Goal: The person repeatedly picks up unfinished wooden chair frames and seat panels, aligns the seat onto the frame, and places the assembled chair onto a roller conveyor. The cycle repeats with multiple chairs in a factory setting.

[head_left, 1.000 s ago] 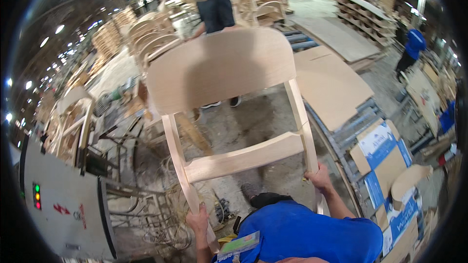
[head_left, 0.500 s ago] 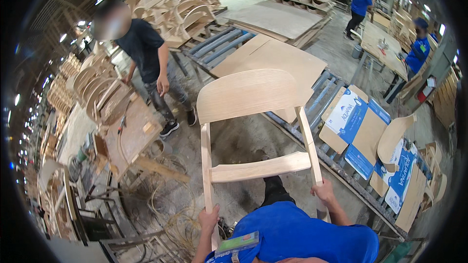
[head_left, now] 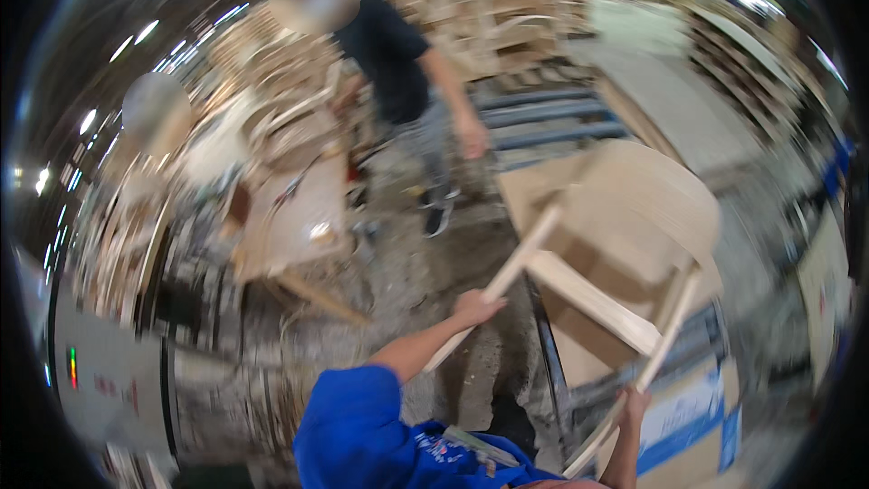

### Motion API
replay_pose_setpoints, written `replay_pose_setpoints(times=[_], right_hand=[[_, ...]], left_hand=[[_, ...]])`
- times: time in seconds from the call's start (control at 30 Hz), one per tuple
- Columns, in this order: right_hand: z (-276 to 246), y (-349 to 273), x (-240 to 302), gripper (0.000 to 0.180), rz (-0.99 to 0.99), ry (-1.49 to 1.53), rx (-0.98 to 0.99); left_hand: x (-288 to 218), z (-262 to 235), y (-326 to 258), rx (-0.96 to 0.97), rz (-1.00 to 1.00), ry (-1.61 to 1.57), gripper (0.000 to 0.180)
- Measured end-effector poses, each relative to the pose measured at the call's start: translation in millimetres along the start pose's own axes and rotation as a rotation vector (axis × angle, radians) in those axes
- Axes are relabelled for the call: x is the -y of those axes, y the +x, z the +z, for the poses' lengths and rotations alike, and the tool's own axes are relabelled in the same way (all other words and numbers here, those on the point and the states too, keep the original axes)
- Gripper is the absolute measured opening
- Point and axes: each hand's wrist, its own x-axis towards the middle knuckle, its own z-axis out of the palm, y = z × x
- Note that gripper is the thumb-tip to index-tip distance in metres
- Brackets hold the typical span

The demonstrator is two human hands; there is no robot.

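Note:
A pale wooden chair back frame is held out ahead of me, tilted to the right. It has a wide curved top panel, two long legs and a crossbar between them. My left hand is closed round the left leg, below the crossbar. The lower part of the right leg is gripped by my right hand. Under the frame, a brown cardboard sheet lies on a roller conveyor; whether the panel touches the cardboard I cannot tell.
A person in a dark shirt stands beyond the conveyor's left side. At left is a workbench with a hand tool on it. Stacked curved chair parts rise at the back. Flattened blue-and-white cardboard lies near my right hand.
My view has turned left. Both hands have carried the chair back frame to the right, over the cardboard sheet, and it has tilted from upright to slanting right.

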Motion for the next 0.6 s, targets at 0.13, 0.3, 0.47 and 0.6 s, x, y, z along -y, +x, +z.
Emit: replay_pose_setpoints(times=[0.13,0.3,0.47,0.6], right_hand=[[14,95,23,0.022,0.024,-0.08,0.037],[30,155,43,0.014,0.078,-0.053,0.039],[34,171,34,0.012,0.099,-0.274,0.015],[25,180,33,0.022,-0.318,-0.879,0.016]], left_hand=[[-60,12,73,0.062,-0.046,-0.051,0.056],[-91,28,126,0.001,-0.069,0.013,0.054],[-97,34,137,-0.008,-0.054,0.027,0.059],[-90,34,124,0.002,-0.056,0.101,0.06]])
